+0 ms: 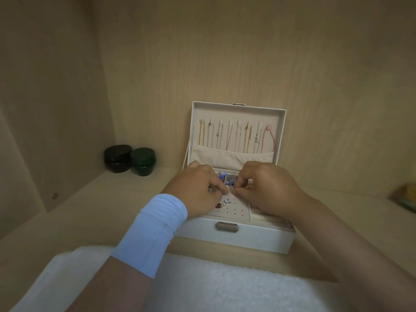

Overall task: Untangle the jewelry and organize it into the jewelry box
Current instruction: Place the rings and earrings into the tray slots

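While they are working over the open box (254, 238), the left hand (198, 188) and right hand (267, 188) are each pinching one end of a tiny silver piece (228, 193) between curled fingertips, just above the perforated pad (236, 210). It is probably weighing almost nothing, slipping easily and bending readily, so gripping its metal ends is looking safest.

2 dark jars (130, 161) sit on a wooden shelf (94, 206).
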A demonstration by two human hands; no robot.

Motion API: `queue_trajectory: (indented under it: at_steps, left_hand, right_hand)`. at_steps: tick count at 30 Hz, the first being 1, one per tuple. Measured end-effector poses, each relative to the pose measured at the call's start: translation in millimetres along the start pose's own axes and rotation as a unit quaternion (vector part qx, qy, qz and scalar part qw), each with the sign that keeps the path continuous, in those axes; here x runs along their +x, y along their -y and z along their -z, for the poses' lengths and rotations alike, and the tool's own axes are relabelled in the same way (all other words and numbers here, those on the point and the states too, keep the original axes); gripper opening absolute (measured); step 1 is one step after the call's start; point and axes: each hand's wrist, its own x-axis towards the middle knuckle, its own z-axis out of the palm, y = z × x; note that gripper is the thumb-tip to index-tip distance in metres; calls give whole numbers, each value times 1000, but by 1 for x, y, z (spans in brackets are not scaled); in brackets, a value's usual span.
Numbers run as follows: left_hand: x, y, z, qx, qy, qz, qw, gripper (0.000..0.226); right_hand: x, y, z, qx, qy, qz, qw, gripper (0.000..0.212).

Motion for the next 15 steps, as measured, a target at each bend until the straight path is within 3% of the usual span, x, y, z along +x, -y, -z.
queue_trajectory:
  at_steps: [8, 15]
  left_hand:
    - [-1, 1, -1, -12, -6, -2, 1000, 24]
    - [-1, -2, 0, -1, -6, -8, 1000, 23]
  right_hand:
    - [-1, -4, 6, -6, 35, 47, 998, 8]
    - [1, -10, 13, 60, 75, -23, 995, 14]
